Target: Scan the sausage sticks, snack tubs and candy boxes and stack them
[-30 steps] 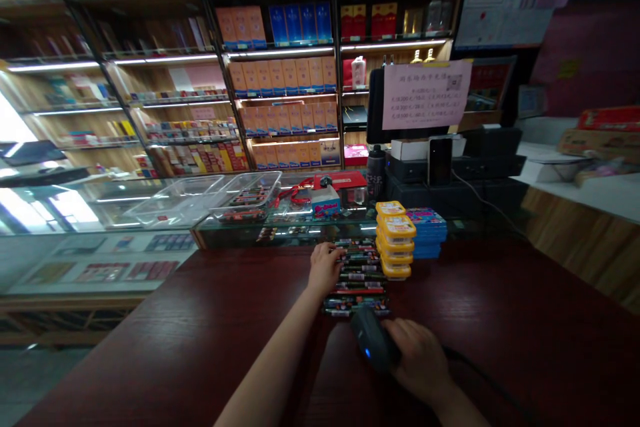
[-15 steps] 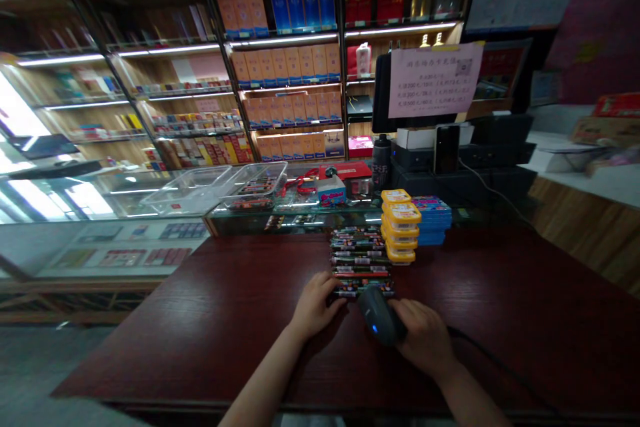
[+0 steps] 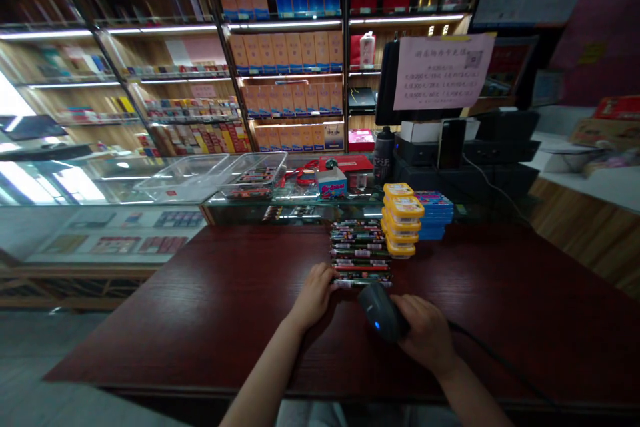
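Observation:
My right hand [image 3: 427, 332] is wrapped round a dark barcode scanner [image 3: 384, 313], which shows a blue light and trails a cable to the right. The scanner's head points toward the near end of a column of slim, stick-shaped packets [image 3: 361, 253] with dark, colourful wrappers. My left hand [image 3: 314, 297] rests on the table, fingertips and thumb closed at the left end of the nearest packet [image 3: 363, 283]. Beyond the packets' right side stand stacked tubs with yellow lids [image 3: 403, 227]. Beside these is a pile of blue packs [image 3: 434, 217].
The dark red table [image 3: 225, 307] meets a glass display counter [image 3: 240, 210] at the back. On the counter are a clear plastic bin [image 3: 257, 173], a small blue-pink box [image 3: 332, 184] and a dark bottle [image 3: 383, 155]. A monitor with a pink notice [image 3: 443, 73] stands behind.
My left thumb has drawn in toward the fingers at the nearest packet's end. The scanner has tilted slightly and sits a bit apart from the packets. The view has shifted slightly.

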`<state>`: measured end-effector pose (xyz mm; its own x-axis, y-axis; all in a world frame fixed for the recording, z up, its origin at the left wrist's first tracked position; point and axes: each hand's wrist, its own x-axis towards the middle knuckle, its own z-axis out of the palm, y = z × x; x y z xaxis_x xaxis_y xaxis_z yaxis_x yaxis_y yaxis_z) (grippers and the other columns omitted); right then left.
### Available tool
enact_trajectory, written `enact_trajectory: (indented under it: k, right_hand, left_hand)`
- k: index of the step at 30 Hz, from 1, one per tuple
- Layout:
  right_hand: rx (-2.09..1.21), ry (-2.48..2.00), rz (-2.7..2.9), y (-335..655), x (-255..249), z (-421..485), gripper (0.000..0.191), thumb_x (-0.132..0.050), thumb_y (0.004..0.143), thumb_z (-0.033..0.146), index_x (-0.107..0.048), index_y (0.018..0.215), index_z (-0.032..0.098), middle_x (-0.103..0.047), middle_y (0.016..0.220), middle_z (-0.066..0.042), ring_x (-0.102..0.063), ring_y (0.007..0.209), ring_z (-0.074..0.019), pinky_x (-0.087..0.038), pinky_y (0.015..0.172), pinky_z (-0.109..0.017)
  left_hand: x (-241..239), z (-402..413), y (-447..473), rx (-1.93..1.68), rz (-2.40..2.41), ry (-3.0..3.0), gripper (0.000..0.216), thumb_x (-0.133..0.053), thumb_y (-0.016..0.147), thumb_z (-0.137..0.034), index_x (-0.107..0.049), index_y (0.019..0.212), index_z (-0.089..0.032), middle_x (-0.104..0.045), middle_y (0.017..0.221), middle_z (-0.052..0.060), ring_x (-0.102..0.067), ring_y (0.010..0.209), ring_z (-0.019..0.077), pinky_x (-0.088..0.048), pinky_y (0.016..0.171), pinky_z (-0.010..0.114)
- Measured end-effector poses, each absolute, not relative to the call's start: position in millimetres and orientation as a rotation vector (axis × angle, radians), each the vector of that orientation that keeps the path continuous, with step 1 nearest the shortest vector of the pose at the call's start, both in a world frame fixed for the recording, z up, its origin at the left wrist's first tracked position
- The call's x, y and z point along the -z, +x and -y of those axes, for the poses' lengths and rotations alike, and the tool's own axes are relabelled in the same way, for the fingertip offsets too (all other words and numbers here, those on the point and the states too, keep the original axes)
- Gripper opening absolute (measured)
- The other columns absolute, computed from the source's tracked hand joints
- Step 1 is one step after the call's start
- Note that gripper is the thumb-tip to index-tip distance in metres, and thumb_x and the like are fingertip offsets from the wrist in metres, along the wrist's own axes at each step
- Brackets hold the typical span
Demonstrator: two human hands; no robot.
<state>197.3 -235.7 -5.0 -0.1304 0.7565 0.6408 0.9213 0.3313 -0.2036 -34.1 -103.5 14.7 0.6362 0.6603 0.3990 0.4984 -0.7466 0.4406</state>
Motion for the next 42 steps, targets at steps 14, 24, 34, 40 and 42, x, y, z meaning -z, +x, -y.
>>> enact_trajectory:
  k: [14,24,34,40,42]
  right_hand:
    - [0.222,-1.562,2.016,198,5,237,0.035,-0.053,0.074,0.020,-0.059,0.109,0.014,-0.068,0.088,-0.007,-0.062,0.079,-0.0194,-0.040,0.071,-0.030]
    - [-0.419,-1.705,1.695,185,-45,251,0.023,-0.061,0.068,0.027,-0.066,0.091,0.023,-0.072,0.086,-0.003,-0.066,0.077,-0.0211,-0.046,0.066,-0.028]
    - [-0.792,-1.599,1.508,186,-55,270,0.030,-0.063,0.070,0.028,-0.066,0.097,0.017,-0.073,0.098,-0.008,-0.067,0.090,-0.0245,-0.050,0.081,-0.035]
    - [-0.657,-1.715,1.623,188,-50,267,0.024,-0.062,0.070,0.027,-0.065,0.094,0.022,-0.072,0.092,-0.004,-0.067,0.083,-0.0215,-0.048,0.071,-0.030]
    - [-0.430,-1.851,1.722,189,-49,264,0.021,-0.060,0.069,0.023,-0.063,0.090,0.024,-0.071,0.085,-0.002,-0.066,0.076,-0.0214,-0.044,0.063,-0.030]
  left_hand:
    - [-13,109,-30,-0.738,-1.109,2.640,0.018,-0.052,0.089,-0.034,-0.058,0.097,-0.019,-0.061,0.095,0.006,-0.057,0.090,0.0188,-0.045,0.080,0.030]
    - [-12,113,-28,-0.669,-1.139,2.796,0.013,-0.051,0.088,-0.030,-0.056,0.090,-0.019,-0.061,0.089,0.005,-0.057,0.085,0.0184,-0.044,0.075,0.028]
    - [-11,112,-26,-0.689,-1.161,2.740,0.009,-0.055,0.085,-0.027,-0.058,0.087,-0.019,-0.062,0.088,0.004,-0.058,0.082,0.0176,-0.042,0.071,0.027]
    - [-10,111,-28,-0.667,-1.145,2.763,0.013,-0.054,0.086,-0.031,-0.058,0.092,-0.020,-0.061,0.091,0.005,-0.058,0.085,0.0183,-0.044,0.074,0.028]
    - [-11,111,-28,-0.654,-1.152,2.757,0.015,-0.054,0.086,-0.031,-0.059,0.095,-0.020,-0.061,0.092,0.005,-0.058,0.086,0.0188,-0.044,0.075,0.029]
